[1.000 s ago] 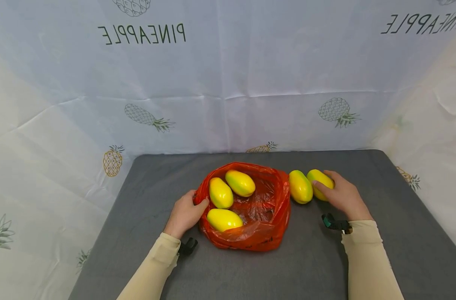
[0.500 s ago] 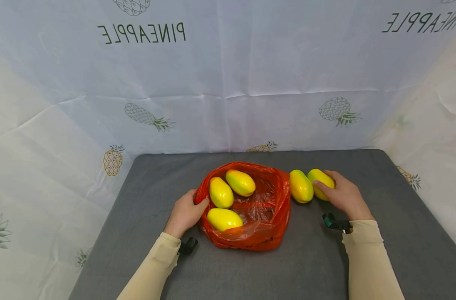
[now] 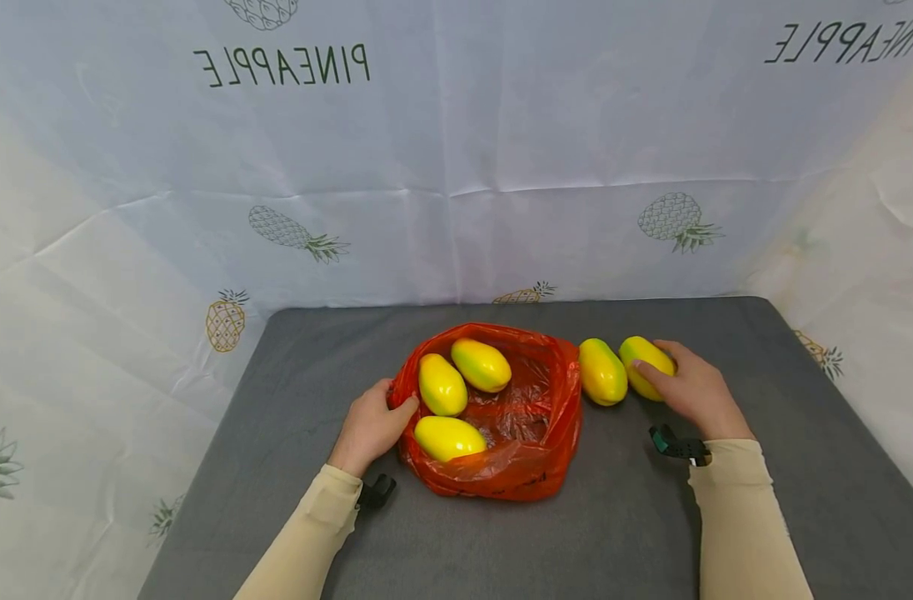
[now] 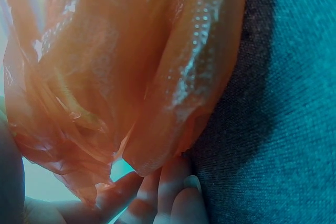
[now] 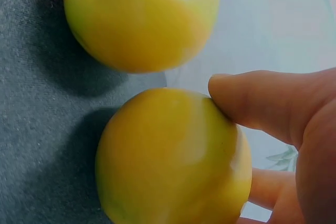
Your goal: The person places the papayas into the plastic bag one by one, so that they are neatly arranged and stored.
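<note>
A red plastic bag (image 3: 501, 471) stands with its mouth wide on the table, and three yellow-green mangoes (image 3: 481, 365) lie inside. At its left rim my left hand (image 3: 372, 427) holds the plastic between thumb and fingers; the left wrist view shows the fingertips (image 4: 173, 182) under the gathered bag (image 4: 105, 77). To the right of the bag, one mango (image 3: 602, 372) lies against or close to the plastic. Beside it, my right hand (image 3: 696, 390) grips another mango (image 3: 644, 367), thumb on the near side. In the right wrist view the gripped mango (image 5: 173, 156) is just apart from its neighbour (image 5: 142, 19).
The grey cloth-covered table (image 3: 456, 550) ends at a back edge just behind the bag. Behind and at both sides hangs a pale curtain (image 3: 456, 125) printed with pineapples. Black wrist straps (image 3: 674, 447) sit on both forearms.
My right hand has shifted slightly to the right with its mango, and a small gap has opened between the two mangoes outside the bag. The left hand and bag look unmoved.
</note>
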`<state>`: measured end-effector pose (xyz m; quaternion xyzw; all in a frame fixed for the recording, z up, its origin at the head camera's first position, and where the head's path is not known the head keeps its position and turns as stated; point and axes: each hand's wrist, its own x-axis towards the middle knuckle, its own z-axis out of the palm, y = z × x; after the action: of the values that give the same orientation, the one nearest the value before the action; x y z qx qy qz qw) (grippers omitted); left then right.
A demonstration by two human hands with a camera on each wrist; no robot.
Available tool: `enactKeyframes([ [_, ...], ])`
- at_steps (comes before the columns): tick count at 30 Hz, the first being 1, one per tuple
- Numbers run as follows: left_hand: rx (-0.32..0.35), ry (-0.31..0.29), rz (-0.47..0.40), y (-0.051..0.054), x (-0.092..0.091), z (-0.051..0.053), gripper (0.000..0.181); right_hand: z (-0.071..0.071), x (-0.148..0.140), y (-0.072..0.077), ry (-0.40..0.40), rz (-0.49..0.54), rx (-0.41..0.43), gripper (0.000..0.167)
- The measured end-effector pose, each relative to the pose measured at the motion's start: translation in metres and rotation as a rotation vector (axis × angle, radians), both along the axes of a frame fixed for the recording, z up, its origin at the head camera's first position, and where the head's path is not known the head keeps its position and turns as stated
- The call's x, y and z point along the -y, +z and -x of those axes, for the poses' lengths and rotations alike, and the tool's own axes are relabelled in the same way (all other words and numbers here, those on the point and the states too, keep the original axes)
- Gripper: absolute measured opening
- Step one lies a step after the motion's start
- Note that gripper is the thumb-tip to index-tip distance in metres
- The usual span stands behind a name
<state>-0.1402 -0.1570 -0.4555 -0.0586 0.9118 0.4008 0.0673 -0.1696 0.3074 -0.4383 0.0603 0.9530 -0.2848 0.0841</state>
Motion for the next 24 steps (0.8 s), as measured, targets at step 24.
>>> enactKeyframes([
  [24, 0.003, 0.001, 0.010, -0.002, 0.001, 0.001, 0.038, -0.014, 0.001, 0.032, -0.010, -0.023, -0.095, 0.089],
])
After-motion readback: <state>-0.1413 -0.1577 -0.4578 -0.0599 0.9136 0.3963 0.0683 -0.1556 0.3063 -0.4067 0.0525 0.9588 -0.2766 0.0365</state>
